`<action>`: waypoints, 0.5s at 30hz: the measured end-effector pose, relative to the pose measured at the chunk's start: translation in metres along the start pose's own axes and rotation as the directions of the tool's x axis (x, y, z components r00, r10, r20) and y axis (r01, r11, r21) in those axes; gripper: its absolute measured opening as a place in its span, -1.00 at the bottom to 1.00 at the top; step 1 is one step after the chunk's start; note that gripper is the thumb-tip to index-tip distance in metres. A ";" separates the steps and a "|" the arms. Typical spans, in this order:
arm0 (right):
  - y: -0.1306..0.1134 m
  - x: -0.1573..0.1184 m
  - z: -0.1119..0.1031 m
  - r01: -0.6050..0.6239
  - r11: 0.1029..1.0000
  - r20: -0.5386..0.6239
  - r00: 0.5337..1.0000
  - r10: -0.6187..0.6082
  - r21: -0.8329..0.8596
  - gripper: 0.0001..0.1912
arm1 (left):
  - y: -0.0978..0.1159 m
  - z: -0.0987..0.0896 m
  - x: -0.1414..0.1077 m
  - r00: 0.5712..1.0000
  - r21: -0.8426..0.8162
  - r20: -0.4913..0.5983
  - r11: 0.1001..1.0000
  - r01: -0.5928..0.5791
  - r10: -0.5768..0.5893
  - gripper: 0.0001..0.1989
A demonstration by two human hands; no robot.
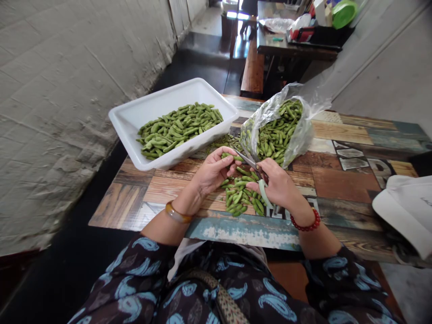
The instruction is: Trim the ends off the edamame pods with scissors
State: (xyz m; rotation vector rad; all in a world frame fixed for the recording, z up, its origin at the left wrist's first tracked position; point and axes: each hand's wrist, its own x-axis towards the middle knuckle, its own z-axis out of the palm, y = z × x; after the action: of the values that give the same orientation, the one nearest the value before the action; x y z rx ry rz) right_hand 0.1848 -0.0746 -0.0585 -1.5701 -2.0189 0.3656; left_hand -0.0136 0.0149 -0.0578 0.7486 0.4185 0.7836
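Between the fingers of my left hand is a green edamame pod, pinched near its end. My right hand is closed around a pair of scissors with pale green handles, and their blades reach to the pod. Below both hands a loose pile of edamame pods lies on the table. Trimmed bits are heaped behind my left hand, beside a white plastic tub holding many pods. A clear plastic bag, open toward me, has more pods inside.
The patchwork wooden table carries a white cap at its right edge. A rough white wall runs along the left. Farther back are a bench and a second table with a green round lid among other items.
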 end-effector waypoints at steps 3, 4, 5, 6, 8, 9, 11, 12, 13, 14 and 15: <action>0.000 0.000 0.000 0.003 1.000 0.010 1.000 -0.003 0.001 -0.71 | 0.000 0.001 0.000 1.000 0.003 -0.002 1.000 0.007 -0.007 -0.70; -0.001 0.000 0.000 0.006 1.000 0.013 1.000 -0.006 0.003 -0.71 | -0.001 0.001 0.000 1.000 0.006 -0.004 1.000 0.010 -0.010 -0.70; -0.001 0.000 0.000 0.010 1.000 0.015 1.000 -0.010 0.004 -0.72 | -0.001 0.001 0.000 1.000 0.008 -0.007 1.000 0.012 -0.012 -0.70; -0.001 0.000 0.000 0.014 1.000 0.016 1.000 -0.014 0.006 -0.71 | -0.001 0.001 0.000 1.000 0.010 -0.009 1.000 0.014 -0.014 -0.69; -0.002 0.000 0.000 0.021 1.000 0.019 1.000 -0.021 0.003 -0.70 | -0.002 0.001 0.000 1.000 0.008 -0.011 1.000 0.014 -0.014 -0.68; -0.003 0.000 0.000 0.024 1.000 0.019 1.000 -0.024 -0.003 -0.69 | -0.002 0.001 0.000 1.000 0.005 -0.013 1.000 0.013 -0.013 -0.67; -0.003 -0.001 0.001 0.029 0.999 0.012 0.999 -0.029 -0.016 -0.68 | -0.002 0.001 0.000 1.000 0.000 -0.022 1.000 0.012 -0.012 -0.67; -0.004 -0.001 0.001 0.031 0.999 0.008 0.999 -0.031 -0.022 -0.68 | -0.003 0.001 0.000 1.000 -0.003 -0.026 1.000 0.011 -0.011 -0.67; -0.004 -0.001 0.001 0.032 0.999 0.005 0.999 -0.032 -0.026 -0.69 | -0.003 0.001 0.000 1.000 -0.005 -0.028 1.000 0.008 -0.009 -0.68; -0.005 -0.001 0.001 0.032 0.999 0.004 0.999 -0.032 -0.027 -0.69 | -0.003 0.001 0.000 1.000 -0.006 -0.026 1.000 0.006 -0.006 -0.68; -0.005 -0.001 0.000 0.031 0.999 0.004 1.000 -0.031 -0.027 -0.69 | -0.003 0.001 0.000 1.000 -0.006 -0.022 1.000 0.005 -0.005 -0.68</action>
State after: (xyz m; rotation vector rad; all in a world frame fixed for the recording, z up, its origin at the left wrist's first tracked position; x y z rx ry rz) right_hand 0.1806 -0.0770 -0.0564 -1.5534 -2.0564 0.3309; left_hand -0.0118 0.0134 -0.0592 0.7333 0.4374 0.7887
